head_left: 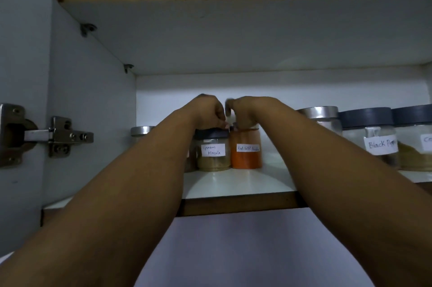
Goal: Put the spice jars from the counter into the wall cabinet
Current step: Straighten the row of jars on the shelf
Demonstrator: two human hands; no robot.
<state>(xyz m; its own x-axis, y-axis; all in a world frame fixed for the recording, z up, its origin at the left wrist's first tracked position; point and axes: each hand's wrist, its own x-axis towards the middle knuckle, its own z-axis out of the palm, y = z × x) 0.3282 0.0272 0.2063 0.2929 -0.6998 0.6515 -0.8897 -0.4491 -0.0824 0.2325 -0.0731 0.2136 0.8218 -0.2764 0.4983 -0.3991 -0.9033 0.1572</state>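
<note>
Head view: both hands (208, 111) atop jars (214, 153).

Left hand (207, 111) gripping Garam Masala jar (213, 152) lid, right hand (245, 112) gripping red chilli jar (246, 149), cabinet shelf (233, 189)

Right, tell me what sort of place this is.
Most likely a home kitchen, seen looking into an open wall cabinet. A white shelf carries hand-labelled spice jars, such as the Garam Masala jar and the Black Pepper jar, and a door hinge sits on the side wall.
</note>
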